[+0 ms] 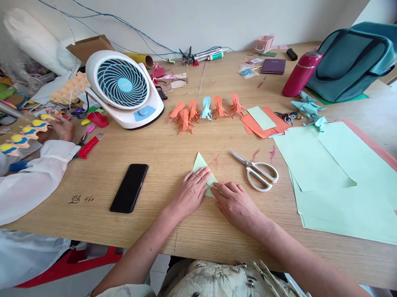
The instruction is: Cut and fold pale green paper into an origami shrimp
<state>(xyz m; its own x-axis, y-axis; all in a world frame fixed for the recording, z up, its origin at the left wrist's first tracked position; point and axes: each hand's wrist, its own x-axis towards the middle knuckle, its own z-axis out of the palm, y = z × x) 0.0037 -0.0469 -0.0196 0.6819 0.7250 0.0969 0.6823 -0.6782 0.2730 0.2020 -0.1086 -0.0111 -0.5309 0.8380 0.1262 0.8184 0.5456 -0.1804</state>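
A small pale green sheet of paper (201,162), folded to a pointed tip, lies on the table in front of me. My left hand (193,189) rests on it with the fingers stretched out flat, covering its middle. At the lower right edge of the paper, my right hand (236,205) has its fingers bent and closed on the edge; the thumb is partly hidden. To the right of the hands lie scissors (268,173) with white handles, blades slightly apart. Several orange folded paper figures (184,121) and one light blue paper figure (205,109) stand in a row beyond.
A black phone (129,188) lies to the left, a white fan (122,88) behind it. Large pale green sheets (344,203) spread at the right, near a pink bottle (303,73) and a teal bag (350,65). At the far left, another person's hand (62,128) is near a red-handled cutter (90,146).
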